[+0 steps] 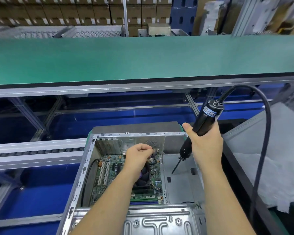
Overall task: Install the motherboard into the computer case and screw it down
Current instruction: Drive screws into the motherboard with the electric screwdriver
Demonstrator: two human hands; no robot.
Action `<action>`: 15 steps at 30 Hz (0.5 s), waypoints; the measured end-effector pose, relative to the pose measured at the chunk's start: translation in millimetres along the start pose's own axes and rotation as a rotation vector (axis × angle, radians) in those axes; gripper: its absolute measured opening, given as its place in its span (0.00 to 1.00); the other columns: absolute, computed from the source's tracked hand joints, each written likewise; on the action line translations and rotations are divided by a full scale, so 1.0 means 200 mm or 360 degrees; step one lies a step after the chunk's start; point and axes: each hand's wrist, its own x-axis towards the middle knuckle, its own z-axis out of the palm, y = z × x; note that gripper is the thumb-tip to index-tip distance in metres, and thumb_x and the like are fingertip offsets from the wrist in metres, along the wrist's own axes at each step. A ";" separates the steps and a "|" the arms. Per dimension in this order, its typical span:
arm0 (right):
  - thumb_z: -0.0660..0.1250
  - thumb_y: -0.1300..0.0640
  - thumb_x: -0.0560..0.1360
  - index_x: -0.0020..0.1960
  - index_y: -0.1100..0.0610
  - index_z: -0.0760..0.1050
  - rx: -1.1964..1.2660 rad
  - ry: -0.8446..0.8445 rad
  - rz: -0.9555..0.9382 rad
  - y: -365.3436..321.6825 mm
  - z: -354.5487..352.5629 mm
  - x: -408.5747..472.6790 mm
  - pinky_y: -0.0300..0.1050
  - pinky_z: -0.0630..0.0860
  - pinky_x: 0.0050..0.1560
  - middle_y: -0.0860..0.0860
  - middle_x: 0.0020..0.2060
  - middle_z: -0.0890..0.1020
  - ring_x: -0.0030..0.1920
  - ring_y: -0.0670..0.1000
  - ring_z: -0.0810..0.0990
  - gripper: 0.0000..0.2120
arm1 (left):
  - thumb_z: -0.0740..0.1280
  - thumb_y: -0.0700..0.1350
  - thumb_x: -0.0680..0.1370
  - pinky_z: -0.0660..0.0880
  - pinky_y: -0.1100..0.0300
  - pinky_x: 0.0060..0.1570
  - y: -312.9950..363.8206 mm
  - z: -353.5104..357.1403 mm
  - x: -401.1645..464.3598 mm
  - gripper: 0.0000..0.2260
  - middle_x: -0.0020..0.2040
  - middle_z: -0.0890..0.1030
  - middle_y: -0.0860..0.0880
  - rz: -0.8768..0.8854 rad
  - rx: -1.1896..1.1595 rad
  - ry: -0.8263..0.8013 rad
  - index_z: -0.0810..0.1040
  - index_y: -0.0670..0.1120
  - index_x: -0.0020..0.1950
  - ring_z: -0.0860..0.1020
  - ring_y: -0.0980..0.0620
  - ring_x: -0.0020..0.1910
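Board (109,170) sat in the case (85,168), left hand (137,156) pinching something small at its far-right corner, right hand (204,145) gripping the driver (200,122), bit tilted down-left toward it.

Across my view runs a green conveyor belt (143,60) on an aluminium frame (109,89). Behind it I see stacked cardboard boxes (66,12) and a blue pallet (183,14) standing on edge. A roller track (36,152) sits at my left above a blue floor (32,192). White foam sheets (268,175) lie at my right.
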 end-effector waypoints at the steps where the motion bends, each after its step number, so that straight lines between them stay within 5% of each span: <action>1: 0.76 0.35 0.65 0.46 0.39 0.70 0.0020 -0.0005 -0.0003 -0.01 -0.01 0.00 0.40 0.75 0.40 0.30 0.42 0.79 0.44 0.36 0.80 0.19 | 0.72 0.36 0.75 0.75 0.56 0.42 0.00 0.00 0.00 0.06 0.40 0.86 0.47 -0.0047 -0.0086 -0.0024 0.85 0.46 0.42 0.79 0.51 0.38; 5: 0.78 0.38 0.64 0.44 0.38 0.71 0.0180 0.0032 0.0003 -0.07 -0.03 0.01 0.48 0.82 0.29 0.38 0.42 0.82 0.42 0.51 0.84 0.17 | 0.73 0.33 0.74 0.77 0.60 0.37 -0.01 -0.01 0.01 0.09 0.37 0.85 0.46 -0.0206 -0.0298 -0.0105 0.86 0.45 0.37 0.79 0.52 0.37; 8: 0.77 0.36 0.62 0.44 0.41 0.72 0.0308 0.0071 -0.0019 -0.13 -0.04 0.01 0.49 0.81 0.27 0.48 0.40 0.84 0.39 0.53 0.86 0.19 | 0.74 0.31 0.73 0.77 0.62 0.34 -0.01 0.00 0.01 0.06 0.35 0.84 0.46 -0.0267 -0.0375 -0.0131 0.85 0.41 0.42 0.79 0.52 0.36; 15: 0.77 0.39 0.66 0.49 0.50 0.72 0.0626 0.0165 -0.0119 -0.27 -0.09 0.02 0.41 0.73 0.20 0.53 0.39 0.86 0.37 0.54 0.88 0.22 | 0.73 0.31 0.73 0.78 0.63 0.34 0.00 -0.01 0.01 0.05 0.33 0.83 0.47 -0.0299 -0.0501 -0.0161 0.83 0.36 0.48 0.78 0.55 0.31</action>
